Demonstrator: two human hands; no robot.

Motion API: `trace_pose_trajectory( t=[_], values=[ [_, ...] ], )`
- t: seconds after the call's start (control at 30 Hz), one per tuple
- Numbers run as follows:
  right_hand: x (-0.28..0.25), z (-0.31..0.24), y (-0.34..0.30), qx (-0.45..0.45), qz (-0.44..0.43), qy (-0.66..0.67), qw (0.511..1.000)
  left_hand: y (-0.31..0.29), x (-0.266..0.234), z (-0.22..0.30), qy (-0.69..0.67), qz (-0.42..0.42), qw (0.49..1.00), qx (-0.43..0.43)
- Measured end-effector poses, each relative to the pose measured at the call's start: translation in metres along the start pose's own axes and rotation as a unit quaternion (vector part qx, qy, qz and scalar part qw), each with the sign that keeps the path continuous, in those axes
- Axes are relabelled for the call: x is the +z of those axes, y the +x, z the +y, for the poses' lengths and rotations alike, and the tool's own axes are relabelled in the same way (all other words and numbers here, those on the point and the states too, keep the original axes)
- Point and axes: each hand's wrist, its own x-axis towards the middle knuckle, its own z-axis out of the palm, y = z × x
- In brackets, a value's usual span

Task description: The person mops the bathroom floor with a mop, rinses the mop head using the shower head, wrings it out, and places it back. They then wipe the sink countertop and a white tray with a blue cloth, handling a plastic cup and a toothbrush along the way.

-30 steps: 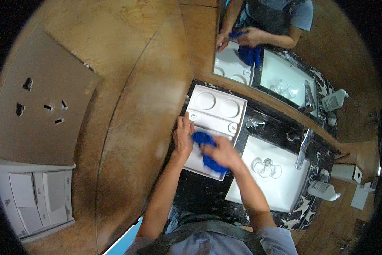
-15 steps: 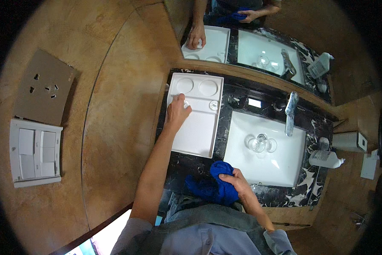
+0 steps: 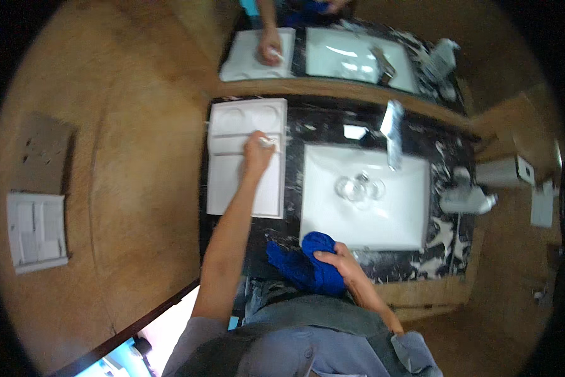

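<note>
My left hand is over the right half of a white compartmented tray, its fingers closed on a small white round piece, which motion blurs. The tray has two round recesses at its far end, a narrow middle strip and a large flat near compartment. Close to my body, my right hand grips a bunched blue cloth, thumb on top; part of the cloth hangs to the left. Whether anything is inside the cloth is hidden.
A white sink with clear glassware in it is set in the black marbled counter. A metal faucet stands behind it. At the right are a white bottle and a white box. A mirror lines the back.
My left hand has moved right across the tray's middle strip, its fingers now at the small white piece. The whole view has shifted; my right hand still holds the blue cloth.
</note>
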Motion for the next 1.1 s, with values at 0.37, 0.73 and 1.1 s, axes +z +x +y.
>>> trace_pose_trajectory(
  t=[0.37, 0.73, 1.1],
  values=[
    [-0.146, -0.020, -0.082, -0.033, 0.100, -0.038, 0.994, -0.264, -0.056, -0.003, 0.111, -0.221, 0.968, -0.040],
    [-0.140, 0.001, -0.056, -0.049, 0.040, -0.061, 0.996, -0.185, -0.106, -0.014, 0.272, 0.135, 0.925, -0.230],
    [-0.130, 0.015, -0.064, -0.095, 0.084, -0.070, 0.990, -0.065, -0.076, -0.048, 0.394, 0.010, 0.896, -0.206]
  ],
)
